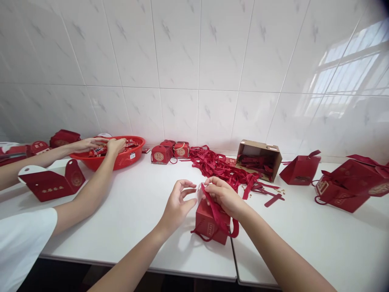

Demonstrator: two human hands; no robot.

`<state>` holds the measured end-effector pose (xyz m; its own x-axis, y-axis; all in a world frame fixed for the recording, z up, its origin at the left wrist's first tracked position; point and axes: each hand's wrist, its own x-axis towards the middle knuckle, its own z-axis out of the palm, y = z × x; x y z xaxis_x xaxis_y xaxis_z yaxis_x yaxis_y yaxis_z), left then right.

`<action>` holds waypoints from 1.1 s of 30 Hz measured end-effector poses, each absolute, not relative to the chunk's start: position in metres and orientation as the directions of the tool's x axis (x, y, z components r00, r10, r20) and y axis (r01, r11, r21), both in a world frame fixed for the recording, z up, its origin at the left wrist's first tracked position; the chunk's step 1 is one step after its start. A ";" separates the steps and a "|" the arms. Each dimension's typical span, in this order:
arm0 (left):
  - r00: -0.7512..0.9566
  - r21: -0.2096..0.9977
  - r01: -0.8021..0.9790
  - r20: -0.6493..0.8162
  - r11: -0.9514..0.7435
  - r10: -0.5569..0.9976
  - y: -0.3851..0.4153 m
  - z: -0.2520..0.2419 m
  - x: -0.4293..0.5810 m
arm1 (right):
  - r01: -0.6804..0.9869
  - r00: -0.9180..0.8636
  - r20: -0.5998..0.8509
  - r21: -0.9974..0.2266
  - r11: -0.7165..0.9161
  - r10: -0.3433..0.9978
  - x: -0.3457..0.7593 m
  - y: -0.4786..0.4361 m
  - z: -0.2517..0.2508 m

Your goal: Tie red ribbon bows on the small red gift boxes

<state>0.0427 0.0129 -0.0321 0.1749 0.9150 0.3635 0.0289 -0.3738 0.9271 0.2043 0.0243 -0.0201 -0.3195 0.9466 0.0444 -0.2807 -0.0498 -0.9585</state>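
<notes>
A small red gift box [208, 227] stands on the white table [133, 207] just in front of me. A red ribbon [219, 217] drapes over its top and loops down its right side. My right hand [223, 196] is above the box, fingers pinched on the ribbon at the box's top flap. My left hand [178, 203] hovers just left of the box, fingers spread and curled, thumb near the flap, holding nothing.
A co-worker's two arms reach from the left into a red basin [121, 159] of wrapped sweets. An open red box [50, 184] lies near them. Finished boxes [170, 152], a ribbon pile [221, 166], a cardboard carton [258, 158] and larger red boxes [346, 182] line the wall.
</notes>
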 end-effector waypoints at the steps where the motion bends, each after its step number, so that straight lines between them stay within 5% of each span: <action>1: 0.184 0.944 0.018 0.320 -0.328 0.929 0.013 -0.030 0.041 | -0.257 -0.317 0.034 -0.965 -0.051 0.948 0.205 0.026 -0.022; 11: 0.182 0.956 0.021 0.283 -0.291 0.942 0.001 -0.027 0.043 | -0.124 -0.299 -0.023 -0.990 -0.063 0.954 0.203 0.027 -0.022; 28: 0.233 0.924 0.087 0.345 -0.373 0.909 -0.021 -0.032 0.047 | -0.223 -0.456 0.020 -0.970 -0.092 0.890 0.216 0.013 -0.015; 33: 0.305 0.957 0.148 0.197 -0.251 0.932 -0.003 -0.024 0.050 | -0.218 -0.478 0.030 -0.972 -0.086 0.878 0.217 0.013 -0.015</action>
